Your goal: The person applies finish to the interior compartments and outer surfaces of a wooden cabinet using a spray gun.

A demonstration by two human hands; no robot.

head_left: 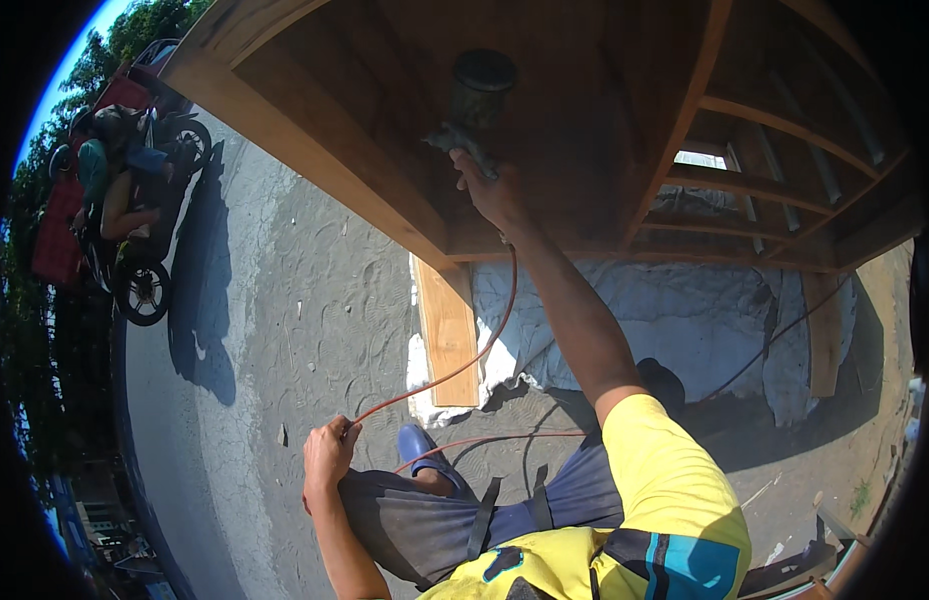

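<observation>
Right hand (495, 198) is wrapped round the handle of the spray gun (449, 138), up inside the wooden cabinet (335, 150), though it's dim in there so finger detail's iffy. Left hand (328, 455) has the reddish hose (514, 275) in curled fingers. Gun's probably weighty with that cup (485, 75), so the handle's the spot; hose looks bendy, easy to guide lightly.

Yellow short-sleeved T-shirt (675, 445), teal and black panels (693, 565) toward its lower right edge, black stripe crossing teal. Small dark emblem (504, 563), teal outline, on shirt front. Loose dark blue-grey trousers (400, 515); two narrow black straps (485, 515) lying over fabric. Blue round-toed slip-on shoe (415, 444). Left hand (330, 450), right hand (490, 190) ungloved; both forearms bare.
</observation>
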